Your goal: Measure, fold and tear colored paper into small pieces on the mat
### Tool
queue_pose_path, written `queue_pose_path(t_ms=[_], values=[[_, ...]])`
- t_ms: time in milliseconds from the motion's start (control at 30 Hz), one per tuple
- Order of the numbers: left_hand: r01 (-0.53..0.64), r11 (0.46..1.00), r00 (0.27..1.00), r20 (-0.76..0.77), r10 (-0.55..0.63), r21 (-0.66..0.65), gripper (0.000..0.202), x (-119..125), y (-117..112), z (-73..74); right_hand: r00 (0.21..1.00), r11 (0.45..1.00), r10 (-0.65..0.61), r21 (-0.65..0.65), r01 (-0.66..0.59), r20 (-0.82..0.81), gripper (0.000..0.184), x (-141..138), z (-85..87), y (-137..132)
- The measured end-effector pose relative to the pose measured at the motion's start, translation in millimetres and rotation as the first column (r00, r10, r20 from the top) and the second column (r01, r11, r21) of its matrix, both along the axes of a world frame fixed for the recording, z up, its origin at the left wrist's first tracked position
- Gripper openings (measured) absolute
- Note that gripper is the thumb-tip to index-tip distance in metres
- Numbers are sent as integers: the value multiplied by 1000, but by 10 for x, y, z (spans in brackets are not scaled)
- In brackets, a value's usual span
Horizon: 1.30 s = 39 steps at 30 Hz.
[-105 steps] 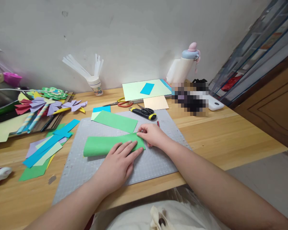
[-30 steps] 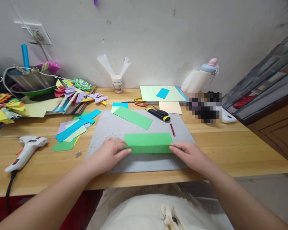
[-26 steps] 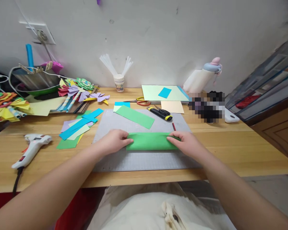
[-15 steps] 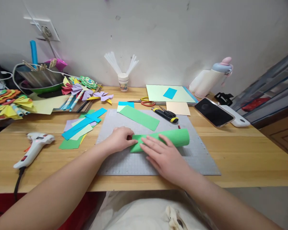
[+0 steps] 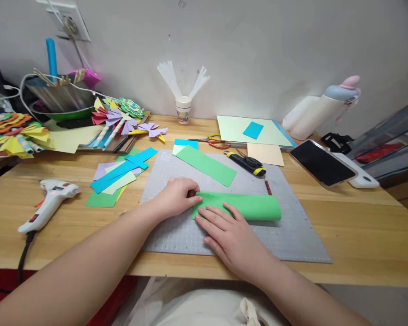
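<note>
A sheet of green paper, folded over on itself, lies across the grey cutting mat. Its right end bulges in a rounded fold. At the paper's left end, my left hand pinches the upper corner between thumb and fingers. My right hand lies flat on the paper's lower left part, fingers spread. Beyond the fold, a green paper strip rests on the mat. A black and yellow utility knife and a red pencil lie at the mat's upper right.
Left stands a white hot glue gun beside paper scraps. Paper flowers, a cup of white sticks, scissors and pale paper sheets line the back. A phone and bottle are at right.
The green paper's rounded right end has been pressed flatter, and the fold lies straighter across the mat. Both hands stay on the paper. The camera view has shifted slightly.
</note>
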State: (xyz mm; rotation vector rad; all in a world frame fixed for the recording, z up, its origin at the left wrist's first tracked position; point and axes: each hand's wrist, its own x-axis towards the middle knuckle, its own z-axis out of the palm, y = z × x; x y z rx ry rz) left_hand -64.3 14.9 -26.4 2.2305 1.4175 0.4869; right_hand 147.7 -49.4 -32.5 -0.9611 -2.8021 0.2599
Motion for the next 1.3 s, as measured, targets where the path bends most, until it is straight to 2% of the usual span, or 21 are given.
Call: queue_pose_path(t_ms=[433,767,1300], values=[[40,999,998,39,-40,12,10,-53,61,-45,999,999,-17,-46,18,33,43,-17,7,35],[59,998,996,61,-59,2,11,-70,60,-29,1000,1000,-4,-16,4,23,39,-14,5,34],[-7,1000,987,163,12,-30,5,-106,84,-44,998,999,-20,-32,21,53,39,-41,-15,11]])
